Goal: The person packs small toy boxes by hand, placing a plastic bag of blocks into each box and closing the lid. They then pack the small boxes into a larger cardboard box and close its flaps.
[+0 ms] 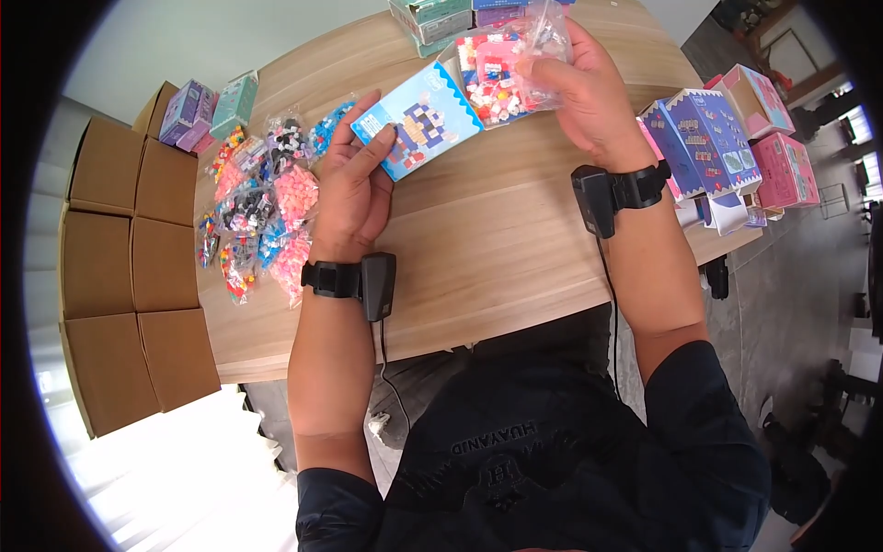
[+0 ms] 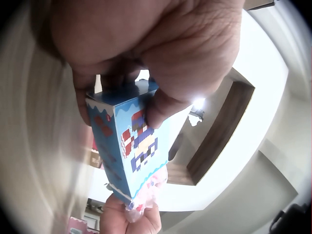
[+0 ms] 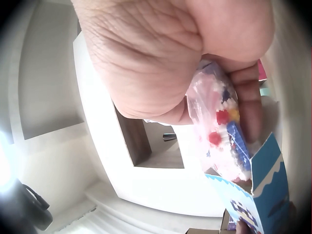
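A light-blue box [image 1: 418, 121] with a pixel figure on its face is gripped by my left hand [image 1: 354, 189], thumb on the front. In the left wrist view the thumb presses the printed face of the box [image 2: 141, 141]. My right hand [image 1: 593, 101] pinches a clear bag of small colourful bricks [image 1: 497, 81] at the box's far right end. The right wrist view shows the bag [image 3: 219, 122] at the box's end, where a flap [image 3: 267, 158] stands open. How much of the bag is inside the box I cannot tell.
Several bags of bricks [image 1: 244, 198] lie on the table's left side, beside brown cartons [image 1: 106, 267]. Small boxes [image 1: 189, 110] stand at the back left, others [image 1: 432, 18] at the back. Blue [image 1: 704, 143] and pink boxes [image 1: 786, 170] stand at the right.
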Action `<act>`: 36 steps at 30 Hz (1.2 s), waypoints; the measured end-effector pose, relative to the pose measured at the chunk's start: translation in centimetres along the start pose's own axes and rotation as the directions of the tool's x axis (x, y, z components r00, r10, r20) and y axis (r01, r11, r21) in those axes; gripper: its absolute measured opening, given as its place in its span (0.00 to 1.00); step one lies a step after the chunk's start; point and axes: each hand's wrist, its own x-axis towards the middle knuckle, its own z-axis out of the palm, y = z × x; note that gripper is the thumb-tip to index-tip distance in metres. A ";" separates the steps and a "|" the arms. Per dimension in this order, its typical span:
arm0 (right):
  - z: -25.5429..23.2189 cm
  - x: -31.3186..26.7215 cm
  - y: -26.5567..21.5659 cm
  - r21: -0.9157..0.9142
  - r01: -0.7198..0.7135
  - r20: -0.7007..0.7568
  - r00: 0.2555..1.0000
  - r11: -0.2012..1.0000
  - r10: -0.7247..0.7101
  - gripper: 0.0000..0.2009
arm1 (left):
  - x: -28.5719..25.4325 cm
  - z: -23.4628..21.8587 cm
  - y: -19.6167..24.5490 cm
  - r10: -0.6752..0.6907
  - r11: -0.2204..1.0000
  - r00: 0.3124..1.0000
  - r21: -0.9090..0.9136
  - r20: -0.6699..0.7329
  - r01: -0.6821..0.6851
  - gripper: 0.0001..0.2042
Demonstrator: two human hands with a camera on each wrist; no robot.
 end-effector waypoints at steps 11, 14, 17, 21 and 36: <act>0.4 -0.2 -0.4 0.025 0.050 -0.162 0.986 0.998 -0.046 0.22 | 0.4 -0.3 0.0 -0.013 1.000 0.997 0.019 -0.073 0.014 0.22; -0.5 0.3 0.9 -0.064 0.153 -0.242 0.956 0.986 -0.164 0.20 | 0.5 -0.1 -0.2 0.052 0.995 0.990 0.097 -0.134 -0.039 0.22; -0.6 0.4 2.0 -0.087 0.130 -0.339 0.928 0.988 -0.152 0.19 | 0.7 -1.1 -0.1 0.139 0.989 0.976 0.080 -0.169 -0.127 0.20; -1.5 0.3 3.3 0.003 -0.161 -0.431 0.890 0.987 0.146 0.20 | 0.7 -1.6 0.7 0.158 0.984 0.977 -0.059 -0.145 -0.168 0.19; -0.1 -0.5 -0.6 0.028 -0.137 -0.019 0.990 0.990 0.138 0.15 | 1.2 -2.5 -1.0 0.456 0.634 0.880 0.742 -0.130 -0.219 0.22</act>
